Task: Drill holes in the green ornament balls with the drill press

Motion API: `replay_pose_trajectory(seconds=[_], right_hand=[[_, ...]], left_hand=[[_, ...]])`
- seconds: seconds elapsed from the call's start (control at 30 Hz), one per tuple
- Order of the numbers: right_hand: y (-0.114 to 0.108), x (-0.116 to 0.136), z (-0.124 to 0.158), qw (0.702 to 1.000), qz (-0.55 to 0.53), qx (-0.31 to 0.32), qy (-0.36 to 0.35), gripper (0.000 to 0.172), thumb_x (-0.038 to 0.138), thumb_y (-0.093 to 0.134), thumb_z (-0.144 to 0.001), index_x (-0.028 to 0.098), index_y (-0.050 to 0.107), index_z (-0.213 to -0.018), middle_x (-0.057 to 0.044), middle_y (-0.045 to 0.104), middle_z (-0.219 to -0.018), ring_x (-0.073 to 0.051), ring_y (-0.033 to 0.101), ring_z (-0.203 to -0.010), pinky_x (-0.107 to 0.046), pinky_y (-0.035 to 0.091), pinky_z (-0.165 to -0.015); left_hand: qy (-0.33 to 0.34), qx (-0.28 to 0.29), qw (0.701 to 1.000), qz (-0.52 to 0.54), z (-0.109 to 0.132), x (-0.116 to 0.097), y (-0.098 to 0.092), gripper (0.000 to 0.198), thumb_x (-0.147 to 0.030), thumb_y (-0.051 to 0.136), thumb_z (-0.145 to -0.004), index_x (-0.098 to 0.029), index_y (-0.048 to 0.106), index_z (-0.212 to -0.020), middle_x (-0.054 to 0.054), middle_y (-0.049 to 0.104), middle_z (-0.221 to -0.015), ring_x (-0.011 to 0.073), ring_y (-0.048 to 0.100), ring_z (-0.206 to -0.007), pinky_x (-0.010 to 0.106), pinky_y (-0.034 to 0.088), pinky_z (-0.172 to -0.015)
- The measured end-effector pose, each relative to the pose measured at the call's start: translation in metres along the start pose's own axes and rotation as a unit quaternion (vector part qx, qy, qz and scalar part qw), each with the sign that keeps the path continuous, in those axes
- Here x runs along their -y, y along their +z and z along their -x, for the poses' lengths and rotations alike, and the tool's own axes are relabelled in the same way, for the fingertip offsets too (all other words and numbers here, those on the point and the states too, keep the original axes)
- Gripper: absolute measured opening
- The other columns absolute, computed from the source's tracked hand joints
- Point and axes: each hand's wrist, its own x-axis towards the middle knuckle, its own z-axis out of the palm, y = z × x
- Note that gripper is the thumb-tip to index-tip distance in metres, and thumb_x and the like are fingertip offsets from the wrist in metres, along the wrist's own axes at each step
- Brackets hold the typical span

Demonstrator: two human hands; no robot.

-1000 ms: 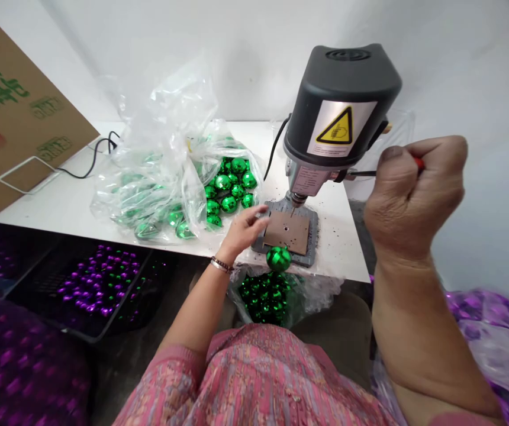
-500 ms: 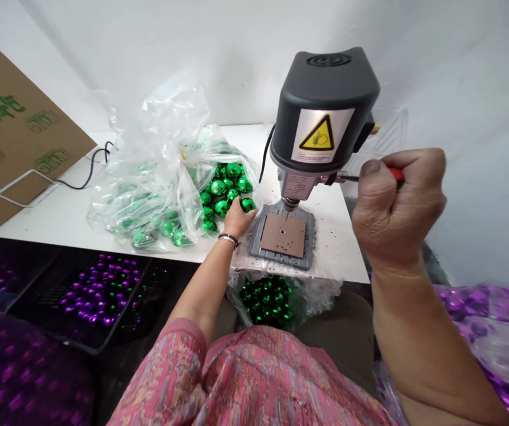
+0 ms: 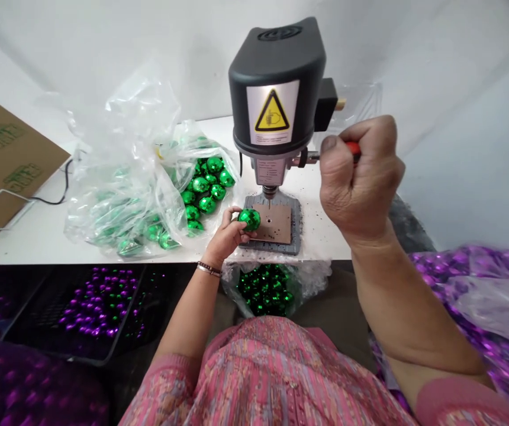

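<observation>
**Left hand (image 3: 226, 235) grips a shiny green bauble (image 3: 250, 219) beside a bench drill's (image 3: 276, 100) bit (image 3: 269, 202).**
The mirrored, faceted bauble sits in the curled fingers, over the left edge of a cardboard pad (image 3: 276, 225) on the drill's grey base (image 3: 295, 236), near the bit with a small gap below it. The right hand (image 3: 358, 177) is closed in a fist around a red handle (image 3: 353, 148) at the drill's side. The white table's (image 3: 321, 248) front edge runs just below the base, speckled with dark debris; a clear plastic bag (image 3: 121, 195) of green baubles lies left of the left hand.
</observation>
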Motion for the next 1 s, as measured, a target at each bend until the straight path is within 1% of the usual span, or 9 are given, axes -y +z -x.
replay_pose_trajectory(seconds=[0.1, 0.23, 0.33, 0.43, 0.53, 0.63, 0.73, 0.83, 1.0], right_hand=[[0.001, -0.001, -0.001, 1.0, 0.016, 0.015, 0.013, 0.027, 0.044, 0.039, -0.098, 0.021, 0.048, -0.087, 0.002, 0.054, -0.073, -0.007, 0.053, -0.064, -0.023, 0.046, -0.063], [0.003, -0.002, -0.002, 1.0, 0.006, 0.015, 0.013, 0.028, 0.045, 0.037, -0.099, 0.022, 0.045, -0.086, 0.002, 0.052, -0.072, -0.007, 0.052, -0.063, -0.023, 0.045, -0.062], [0.003, -0.002, -0.002, 1.0, -0.003, 0.024, 0.018, 0.028, 0.046, 0.035, -0.1, 0.022, 0.045, -0.089, 0.002, 0.051, -0.072, -0.007, 0.053, -0.065, -0.023, 0.047, -0.065], [0.002, -0.001, -0.002, 1.0, -0.011, 0.019, 0.014, 0.026, 0.044, 0.038, -0.099, 0.022, 0.046, -0.088, 0.003, 0.05, -0.07, -0.007, 0.052, -0.062, -0.023, 0.046, -0.064], [0.0, 0.0, -0.002, 1.0, -0.005, 0.016, 0.017, 0.024, 0.043, 0.042, -0.098, 0.022, 0.046, -0.087, 0.002, 0.05, -0.07, -0.008, 0.051, -0.061, -0.023, 0.046, -0.063], [-0.001, 0.001, -0.002, 0.998, 0.022, 0.036, 0.037, 0.024, 0.044, 0.042, -0.098, 0.022, 0.045, -0.088, 0.001, 0.052, -0.073, -0.009, 0.053, -0.064, -0.024, 0.046, -0.065], [-0.002, 0.003, -0.004, 0.996, 0.042, 0.057, 0.052, 0.024, 0.044, 0.042, -0.098, 0.023, 0.042, -0.086, 0.001, 0.052, -0.072, -0.01, 0.052, -0.064, -0.024, 0.044, -0.064], [-0.003, 0.007, -0.013, 0.994, 0.05, 0.069, 0.067, 0.026, 0.043, 0.046, -0.094, 0.024, 0.036, -0.082, 0.001, 0.05, -0.071, -0.01, 0.051, -0.064, -0.024, 0.041, -0.063], [0.002, 0.007, -0.051, 0.984, 0.071, 0.121, 0.109, 0.034, 0.043, 0.041, -0.093, 0.026, 0.016, -0.075, 0.003, 0.036, -0.071, -0.01, 0.051, -0.068, -0.025, 0.037, -0.071]], left_hand=[[-0.01, 0.0, 1.0, 0.005, -0.004, 0.0, 0.008, 0.056, -0.025, 0.056, -0.07, -0.028, 0.041, -0.124, 0.001, 0.065, -0.09, 0.0106, 0.062, -0.061, 0.021, 0.042, -0.053], [-0.029, -0.027, 0.999, -0.019, -0.005, 0.001, 0.012, 0.057, -0.032, 0.05, -0.078, -0.029, 0.04, -0.134, 0.002, 0.066, -0.094, 0.0109, 0.061, -0.06, 0.023, 0.045, -0.054], [-0.023, -0.046, 0.994, -0.1, -0.006, 0.001, 0.014, 0.059, -0.037, 0.049, -0.082, -0.027, 0.041, -0.139, 0.002, 0.066, -0.087, 0.0121, 0.061, -0.06, 0.022, 0.041, -0.051], [-0.003, -0.035, 0.971, -0.236, -0.008, -0.001, 0.018, 0.056, -0.037, 0.049, -0.086, -0.021, 0.049, -0.139, 0.002, 0.066, -0.079, 0.0134, 0.061, -0.06, 0.024, 0.046, -0.056], [0.062, -0.028, 0.931, -0.359, -0.009, -0.004, 0.023, 0.054, -0.033, 0.056, -0.085, -0.019, 0.056, -0.136, 0.007, 0.07, -0.101, 0.0146, 0.065, -0.073, 0.027, 0.053, -0.07], [0.107, -0.026, 0.903, -0.415, -0.008, -0.004, 0.025, 0.06, -0.03, 0.065, -0.079, -0.02, 0.057, -0.138, 0.01, 0.066, -0.124, 0.0177, 0.067, -0.092, 0.028, 0.053, -0.083], [0.071, -0.03, 0.918, -0.389, -0.007, -0.003, 0.025, 0.071, -0.03, 0.069, -0.077, -0.021, 0.05, -0.145, 0.007, 0.071, -0.109, 0.0157, 0.067, -0.08, 0.027, 0.054, -0.075], [0.025, -0.033, 0.951, -0.305, -0.009, -0.003, 0.025, 0.061, -0.035, 0.066, -0.082, -0.017, 0.052, -0.139, 0.001, 0.068, -0.079, 0.0115, 0.062, -0.061, 0.023, 0.05, -0.059], [0.035, -0.053, 0.973, -0.222, -0.014, -0.002, 0.025, 0.049, -0.032, 0.069, -0.079, -0.016, 0.053, -0.123, 0.001, 0.065, -0.088, 0.007, 0.06, -0.056, 0.018, 0.046, -0.051]])
